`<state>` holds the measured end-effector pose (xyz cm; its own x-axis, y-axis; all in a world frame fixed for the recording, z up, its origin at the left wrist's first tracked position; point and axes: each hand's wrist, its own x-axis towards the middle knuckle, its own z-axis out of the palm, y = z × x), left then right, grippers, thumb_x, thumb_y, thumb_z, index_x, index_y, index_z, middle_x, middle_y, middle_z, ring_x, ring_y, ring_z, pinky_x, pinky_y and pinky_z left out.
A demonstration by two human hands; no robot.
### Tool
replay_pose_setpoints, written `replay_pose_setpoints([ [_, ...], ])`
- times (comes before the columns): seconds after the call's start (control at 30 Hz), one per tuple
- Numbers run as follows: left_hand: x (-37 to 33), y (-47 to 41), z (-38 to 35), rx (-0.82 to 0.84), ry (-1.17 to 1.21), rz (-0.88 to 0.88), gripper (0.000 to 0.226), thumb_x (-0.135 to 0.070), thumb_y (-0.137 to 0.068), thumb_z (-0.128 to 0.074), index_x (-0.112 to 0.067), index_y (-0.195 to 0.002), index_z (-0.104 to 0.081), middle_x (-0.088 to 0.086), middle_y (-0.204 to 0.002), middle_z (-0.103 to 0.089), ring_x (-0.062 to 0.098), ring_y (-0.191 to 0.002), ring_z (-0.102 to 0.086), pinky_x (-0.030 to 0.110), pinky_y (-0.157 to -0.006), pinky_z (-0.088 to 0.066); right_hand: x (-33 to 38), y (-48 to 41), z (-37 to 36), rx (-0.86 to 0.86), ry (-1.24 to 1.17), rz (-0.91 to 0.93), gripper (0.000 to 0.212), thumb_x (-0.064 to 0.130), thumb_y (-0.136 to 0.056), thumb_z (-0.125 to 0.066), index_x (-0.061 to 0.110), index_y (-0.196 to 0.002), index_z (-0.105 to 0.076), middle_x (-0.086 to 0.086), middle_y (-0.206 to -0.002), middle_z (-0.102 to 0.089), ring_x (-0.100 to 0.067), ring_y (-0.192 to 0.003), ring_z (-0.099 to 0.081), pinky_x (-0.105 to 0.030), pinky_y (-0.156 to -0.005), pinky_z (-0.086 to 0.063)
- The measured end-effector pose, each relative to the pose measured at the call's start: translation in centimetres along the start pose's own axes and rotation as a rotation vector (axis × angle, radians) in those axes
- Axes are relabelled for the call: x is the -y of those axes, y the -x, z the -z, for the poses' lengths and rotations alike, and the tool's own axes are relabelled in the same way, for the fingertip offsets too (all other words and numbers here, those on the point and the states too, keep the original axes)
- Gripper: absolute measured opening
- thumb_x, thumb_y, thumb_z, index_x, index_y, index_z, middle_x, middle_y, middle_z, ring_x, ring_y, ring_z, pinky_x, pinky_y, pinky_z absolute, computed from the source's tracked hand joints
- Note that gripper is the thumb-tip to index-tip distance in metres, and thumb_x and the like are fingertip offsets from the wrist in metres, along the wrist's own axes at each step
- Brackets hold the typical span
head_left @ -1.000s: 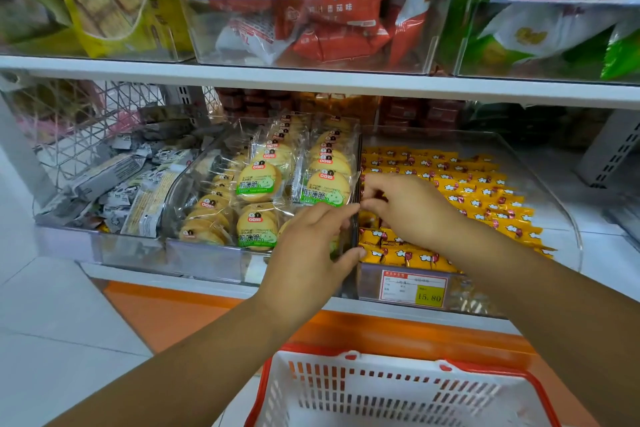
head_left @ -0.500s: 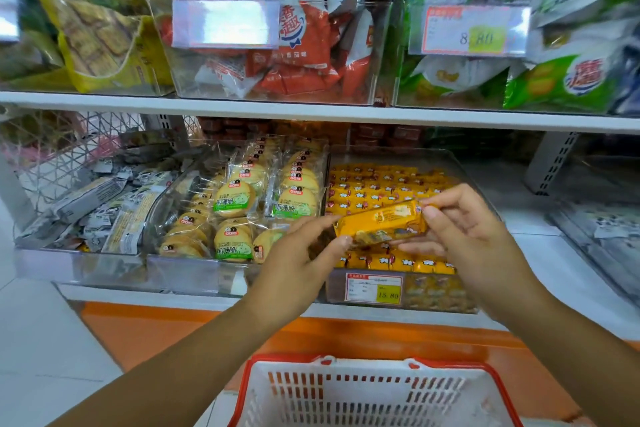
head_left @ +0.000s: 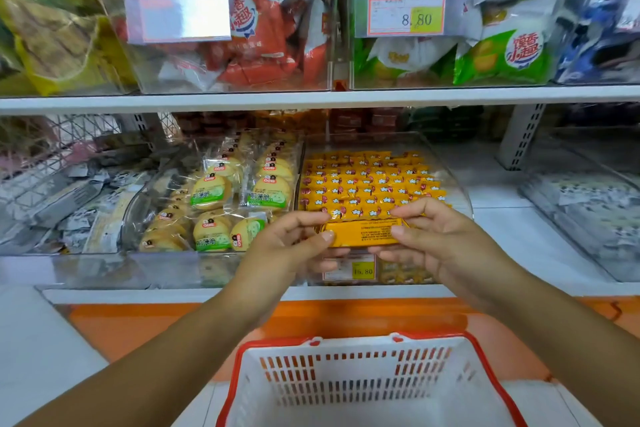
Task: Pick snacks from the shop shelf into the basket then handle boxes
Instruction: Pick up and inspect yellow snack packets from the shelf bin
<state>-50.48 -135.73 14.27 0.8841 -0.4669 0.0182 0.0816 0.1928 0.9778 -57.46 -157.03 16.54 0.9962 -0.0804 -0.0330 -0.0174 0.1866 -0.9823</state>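
A small orange snack packet (head_left: 362, 233) is held level in front of the lower shelf, its printed back facing me. My left hand (head_left: 294, 246) pinches its left end and my right hand (head_left: 436, 239) pinches its right end. Behind it a clear bin (head_left: 453, 180) holds several rows of the same orange packets (head_left: 367, 184). A white basket with a red rim (head_left: 370, 388) stands below my hands, and no snack shows in the part I see.
Left of the orange packets, a clear bin holds wrapped round cakes (head_left: 221, 204), then grey-and-white packets (head_left: 76, 204). The upper shelf (head_left: 311, 99) carries bins of red (head_left: 249, 28) and green snack bags (head_left: 502, 52). An orange base panel (head_left: 145, 326) runs under the lower shelf.
My right hand lifted one orange packet out of the bin. My left hand then took its other end, and the packet was turned so its printed back faces me.
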Motion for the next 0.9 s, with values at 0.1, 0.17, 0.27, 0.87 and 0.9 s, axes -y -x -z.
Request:
replay_pose_setpoints([
  [0.1, -0.3, -0.1, 0.5, 0.011, 0.013, -0.003, 0.042, -0.014, -0.078, -0.064, -0.009, -0.120, -0.064, 0.013, -0.111, -0.073, 0.029, -0.095, -0.074, 0.026, -0.069, -0.061, 0.3, 0.1, 0.2, 0.066, -0.068, -0.011, 0.031, 0.007, -0.082, -0.060, 0.000, -0.111, -0.056, -0.021, -0.110, -0.072, -0.038, -0.099, -0.071, -0.034, -0.082, -0.061],
  [0.17, -0.4, -0.2, 0.9, 0.017, 0.013, 0.003, 0.039, -0.014, -0.082, -0.060, -0.009, -0.121, -0.065, 0.014, -0.110, -0.074, 0.030, -0.095, -0.074, 0.025, -0.070, -0.061, 0.3, 0.0, 0.2, 0.081, -0.088, -0.017, 0.032, 0.006, -0.084, -0.057, -0.002, -0.115, -0.056, -0.021, -0.111, -0.072, -0.039, -0.099, -0.071, -0.033, -0.081, -0.061],
  [0.27, -0.5, -0.3, 1.2, 0.033, 0.010, 0.017, 0.032, -0.009, -0.093, -0.053, -0.009, -0.123, -0.064, 0.015, -0.111, -0.073, 0.030, -0.098, -0.073, 0.024, -0.071, -0.060, 0.2, -0.2, 0.0, 0.089, -0.092, -0.032, 0.029, 0.004, -0.090, -0.053, -0.002, -0.118, -0.055, -0.021, -0.113, -0.071, -0.039, -0.100, -0.071, -0.030, -0.077, -0.061],
  [0.87, 0.2, -0.2, 0.7, -0.121, -0.120, -0.062, 0.023, -0.014, -0.093, -0.060, -0.016, -0.070, -0.065, 0.013, -0.092, -0.068, 0.023, -0.096, -0.072, 0.046, -0.099, -0.052, -0.8, -0.6, -0.1, -0.205, 0.114, 0.104, 0.011, 0.016, -0.080, -0.070, 0.006, -0.082, -0.064, -0.007, -0.088, -0.075, -0.023, -0.091, -0.074, -0.032, -0.086, -0.056],
  [0.9, 0.2, -0.1, 0.5, -0.131, -0.115, -0.056, 0.021, -0.013, -0.095, -0.059, -0.013, -0.074, -0.061, 0.023, -0.097, -0.066, 0.024, -0.097, -0.072, 0.052, -0.103, -0.049, -0.8, -0.6, -0.2, -0.227, 0.116, 0.122, 0.011, 0.013, -0.083, -0.069, 0.005, -0.082, -0.062, -0.009, -0.089, -0.074, -0.023, -0.090, -0.074, -0.032, -0.085, -0.057],
])
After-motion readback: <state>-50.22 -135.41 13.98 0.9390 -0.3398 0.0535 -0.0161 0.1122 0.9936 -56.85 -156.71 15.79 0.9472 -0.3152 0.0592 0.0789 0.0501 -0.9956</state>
